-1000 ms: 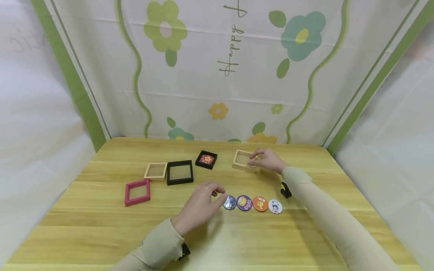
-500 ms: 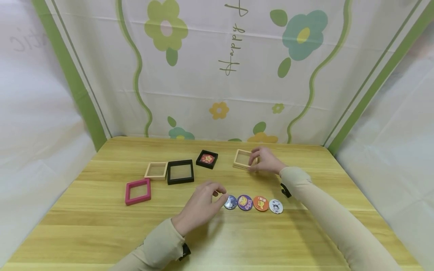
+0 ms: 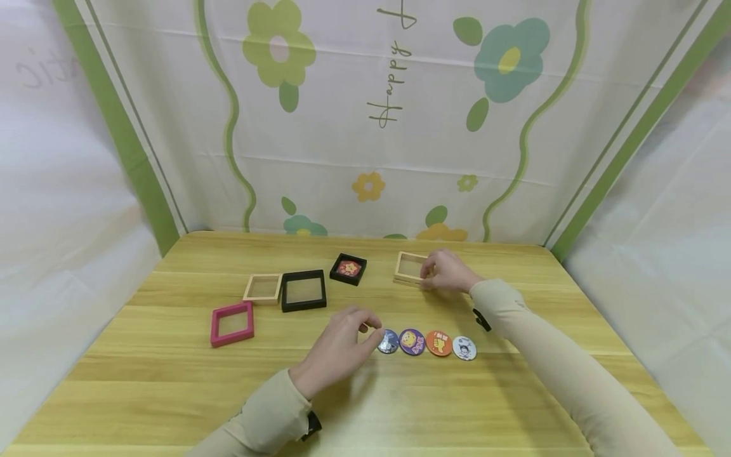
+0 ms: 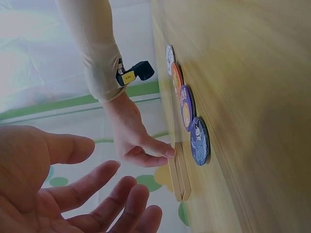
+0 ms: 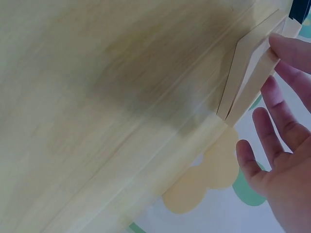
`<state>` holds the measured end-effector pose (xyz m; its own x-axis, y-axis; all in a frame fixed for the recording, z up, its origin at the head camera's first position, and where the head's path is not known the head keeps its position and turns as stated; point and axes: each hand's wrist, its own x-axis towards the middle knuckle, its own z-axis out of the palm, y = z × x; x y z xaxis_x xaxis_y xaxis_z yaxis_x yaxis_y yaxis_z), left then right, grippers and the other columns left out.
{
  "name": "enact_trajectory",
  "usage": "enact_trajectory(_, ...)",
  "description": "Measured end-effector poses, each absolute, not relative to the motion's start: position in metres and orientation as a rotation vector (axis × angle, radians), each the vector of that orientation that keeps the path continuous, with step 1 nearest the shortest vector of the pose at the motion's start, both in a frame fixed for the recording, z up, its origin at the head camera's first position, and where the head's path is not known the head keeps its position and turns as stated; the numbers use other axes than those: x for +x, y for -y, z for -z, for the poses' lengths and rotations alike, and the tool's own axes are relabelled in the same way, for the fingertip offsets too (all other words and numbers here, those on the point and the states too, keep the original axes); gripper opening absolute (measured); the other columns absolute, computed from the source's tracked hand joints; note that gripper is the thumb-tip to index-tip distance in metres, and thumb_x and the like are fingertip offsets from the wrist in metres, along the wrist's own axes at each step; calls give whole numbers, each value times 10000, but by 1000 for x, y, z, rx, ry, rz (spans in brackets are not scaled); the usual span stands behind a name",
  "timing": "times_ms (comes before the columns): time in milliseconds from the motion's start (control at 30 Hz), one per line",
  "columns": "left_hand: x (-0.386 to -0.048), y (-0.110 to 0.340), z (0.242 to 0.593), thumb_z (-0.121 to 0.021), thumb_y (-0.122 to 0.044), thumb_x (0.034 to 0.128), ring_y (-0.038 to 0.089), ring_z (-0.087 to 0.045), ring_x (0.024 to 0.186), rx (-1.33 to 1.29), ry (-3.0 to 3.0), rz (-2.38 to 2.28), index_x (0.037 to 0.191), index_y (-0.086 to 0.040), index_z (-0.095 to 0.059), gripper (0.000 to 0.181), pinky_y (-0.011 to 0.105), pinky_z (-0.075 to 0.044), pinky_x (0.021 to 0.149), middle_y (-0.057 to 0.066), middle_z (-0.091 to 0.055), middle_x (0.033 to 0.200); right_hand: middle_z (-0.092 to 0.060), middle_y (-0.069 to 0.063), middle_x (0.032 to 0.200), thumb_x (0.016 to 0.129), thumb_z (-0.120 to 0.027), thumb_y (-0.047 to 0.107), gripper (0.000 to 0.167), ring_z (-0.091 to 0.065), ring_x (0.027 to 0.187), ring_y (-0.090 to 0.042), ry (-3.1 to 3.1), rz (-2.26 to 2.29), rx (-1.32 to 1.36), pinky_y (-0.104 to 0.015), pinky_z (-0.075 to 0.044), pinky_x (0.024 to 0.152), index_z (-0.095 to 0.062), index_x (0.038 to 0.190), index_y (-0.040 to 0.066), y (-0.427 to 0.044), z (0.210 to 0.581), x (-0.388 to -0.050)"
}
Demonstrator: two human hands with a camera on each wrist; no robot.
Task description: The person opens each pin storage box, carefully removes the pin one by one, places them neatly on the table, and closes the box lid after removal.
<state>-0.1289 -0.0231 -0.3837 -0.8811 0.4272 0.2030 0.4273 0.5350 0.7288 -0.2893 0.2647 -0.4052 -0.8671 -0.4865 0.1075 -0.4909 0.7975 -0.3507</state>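
Observation:
My right hand (image 3: 451, 271) pinches the right side of a pale wooden square frame (image 3: 407, 280) between thumb and fingers. In the right wrist view a narrow gap shows between the two halves of this frame (image 5: 253, 87), with the thumb on the upper half. My left hand (image 3: 339, 346) hovers with loosely bent fingers and holds nothing, just left of a row of round badges: blue (image 3: 389, 341), purple (image 3: 412, 341), orange (image 3: 439, 343) and white (image 3: 465, 348). The left wrist view shows the left palm (image 4: 29, 194) with its fingers apart.
Left of centre lie a small black frame (image 3: 334, 277) around a red badge (image 3: 349, 268), a larger black frame (image 3: 304, 307), another pale wooden frame (image 3: 261, 299) and a pink frame (image 3: 231, 340). A printed cloth (image 3: 320, 139) hangs behind the table (image 3: 171, 381).
My right hand's fingers have come in from above the wooden frame and closed on its right side. The left hand, the badges and the other frames stay where they were.

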Motion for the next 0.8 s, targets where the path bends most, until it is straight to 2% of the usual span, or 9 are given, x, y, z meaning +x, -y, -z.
enact_trajectory(200, -128, 23, 384, -659, -210, 951, 201, -577, 965, -775, 2745, 1307, 988, -136, -705, 95, 371, -486, 805, -18, -621, 1031, -668, 1, 779, 772, -832, 76, 74, -581, 771, -187, 2980, -597, 820, -430, -473, 788, -774, 818, 78, -266, 404, -290)
enact_trajectory(333, -128, 23, 384, -655, -217, 954, 203, -580, 962, -785, 2738, 1303, 977, -141, -705, 94, 366, -487, 802, -22, -625, 1025, -687, 12, 782, 776, -812, 32, 117, -606, 775, -171, 2966, -579, 840, -427, -490, 803, -783, 885, 62, -268, 405, -291)
enact_trajectory(800, -128, 22, 384, -655, -236, 953, 201, -586, 958, -780, 2761, 1293, 975, -152, -705, 99, 371, -488, 800, -18, -622, 1037, -733, -52, 869, 755, -810, 5, 147, -687, 819, -204, 2969, -501, 924, -361, -562, 756, -795, 891, 58, -267, 401, -294)
